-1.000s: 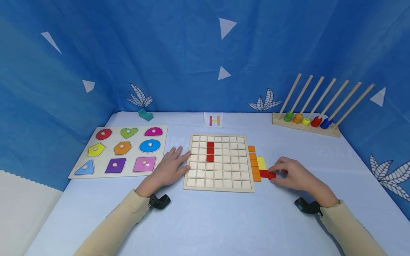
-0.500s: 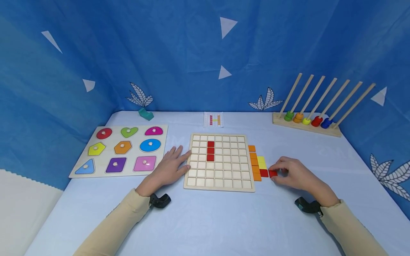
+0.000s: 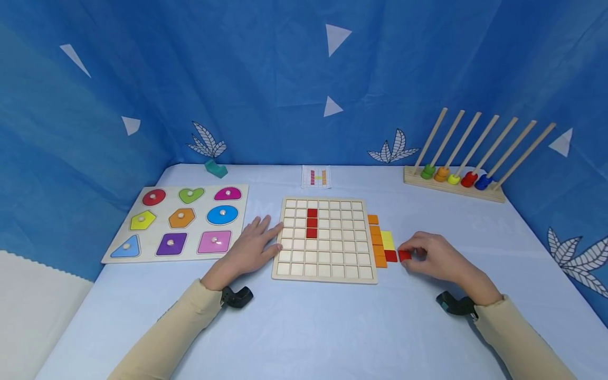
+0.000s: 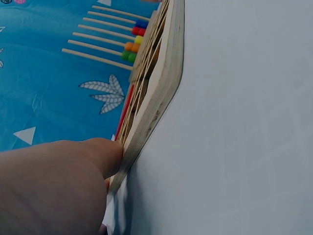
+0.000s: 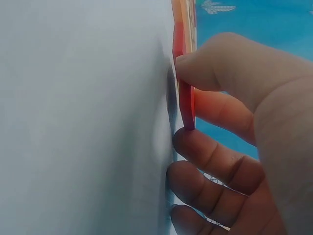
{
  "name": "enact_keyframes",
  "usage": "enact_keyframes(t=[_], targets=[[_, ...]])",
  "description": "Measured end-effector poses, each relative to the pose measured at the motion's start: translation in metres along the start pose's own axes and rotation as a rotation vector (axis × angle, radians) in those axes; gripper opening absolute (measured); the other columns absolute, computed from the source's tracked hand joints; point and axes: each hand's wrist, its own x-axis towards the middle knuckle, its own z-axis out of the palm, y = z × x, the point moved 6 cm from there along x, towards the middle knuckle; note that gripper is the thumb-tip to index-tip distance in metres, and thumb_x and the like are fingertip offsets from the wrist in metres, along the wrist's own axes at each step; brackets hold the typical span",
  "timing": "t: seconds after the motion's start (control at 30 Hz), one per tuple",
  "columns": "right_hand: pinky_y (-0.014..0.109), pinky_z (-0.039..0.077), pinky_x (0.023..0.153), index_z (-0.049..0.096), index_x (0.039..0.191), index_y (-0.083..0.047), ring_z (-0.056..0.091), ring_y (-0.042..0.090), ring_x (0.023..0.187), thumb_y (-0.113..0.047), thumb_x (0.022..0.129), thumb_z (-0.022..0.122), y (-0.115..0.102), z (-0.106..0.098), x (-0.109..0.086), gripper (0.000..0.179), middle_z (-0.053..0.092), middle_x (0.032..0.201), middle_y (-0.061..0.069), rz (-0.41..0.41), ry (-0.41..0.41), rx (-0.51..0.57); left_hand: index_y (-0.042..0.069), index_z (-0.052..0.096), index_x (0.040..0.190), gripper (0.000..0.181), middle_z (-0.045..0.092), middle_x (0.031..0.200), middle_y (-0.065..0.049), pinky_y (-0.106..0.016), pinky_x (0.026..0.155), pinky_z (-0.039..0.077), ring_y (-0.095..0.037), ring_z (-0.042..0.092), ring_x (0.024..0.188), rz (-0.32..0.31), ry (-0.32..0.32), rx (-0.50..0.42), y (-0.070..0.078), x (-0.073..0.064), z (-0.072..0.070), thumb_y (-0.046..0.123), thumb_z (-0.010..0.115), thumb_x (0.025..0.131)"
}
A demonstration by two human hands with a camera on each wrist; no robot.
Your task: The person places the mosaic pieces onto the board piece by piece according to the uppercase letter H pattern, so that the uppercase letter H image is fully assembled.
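**With fingers [image 5: 222, 112] of the right hand [image 3: 434, 258] narrow, pinches a flat red square tile [image 3: 404, 256]**

Angles the tan-sleeved right forearm [image 3: 522, 338] inward, with thumb and index on the tile and the other fingers loosely curled below. Holds the tile just right of a second red square tile [image 3: 390, 256], close but apart; hard to tell whether touching the white-covered surface [image 3: 332, 332]. Looks thin and straight-edged from the wrist, partly hidden by the thumb. Rests the left hand [image 3: 250, 252], fingers spread, against the left rim of the pale wooden grid board [image 3: 325, 279].
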Motion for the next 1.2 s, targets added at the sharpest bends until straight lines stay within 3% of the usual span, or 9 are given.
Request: enact_keyframes(t=[0.27,0.57,0.8,1.2], targets=[[0.019,0.047,0.064,0.080,0.105,-0.014,0.051,0.007,0.075,-0.019,0.077,0.087,-0.002,-0.001,0.002,0.029,0.069,0.088,-0.005,0.012,-0.008,-0.004,0.013,0.041,0.157,0.063,0.027,0.166,-0.025,-0.065,0.125,0.019,-0.051,0.017,0.155,0.007,0.006,0.001,0.000,0.000,-0.001,0.038,0.057,0.102],[0.023,0.053,0.068,0.079,0.101,-0.013,0.055,0.008,0.075,-0.019,0.077,0.087,-0.016,-0.005,0.017,0.026,0.069,0.084,-0.006,-0.049,0.001,-0.040,0.013,0.041,0.157,0.063,0.026,0.167,-0.024,-0.065,0.125,0.019,-0.050,0.016,0.156,-0.004,0.003,-0.006,-0.001,0.000,0.000,0.039,0.057,0.101],[0.022,0.046,0.060,0.079,0.102,-0.012,0.052,0.009,0.070,-0.025,0.083,0.083,-0.043,0.001,0.043,0.024,0.065,0.080,-0.006,-0.102,-0.043,-0.051,0.014,0.041,0.157,0.063,0.026,0.167,-0.023,-0.064,0.125,0.018,-0.049,0.016,0.156,-0.013,-0.005,-0.012,-0.001,0.000,0.001,0.040,0.057,0.101],[0.022,0.047,0.065,0.079,0.104,-0.013,0.053,0.008,0.072,-0.031,0.084,0.084,-0.101,0.016,0.082,0.028,0.067,0.085,-0.006,-0.298,-0.066,-0.052,0.015,0.041,0.157,0.064,0.026,0.167,-0.023,-0.064,0.125,0.019,-0.049,0.016,0.156,-0.014,0.000,-0.003,-0.001,0.000,0.001,0.040,0.057,0.101]])
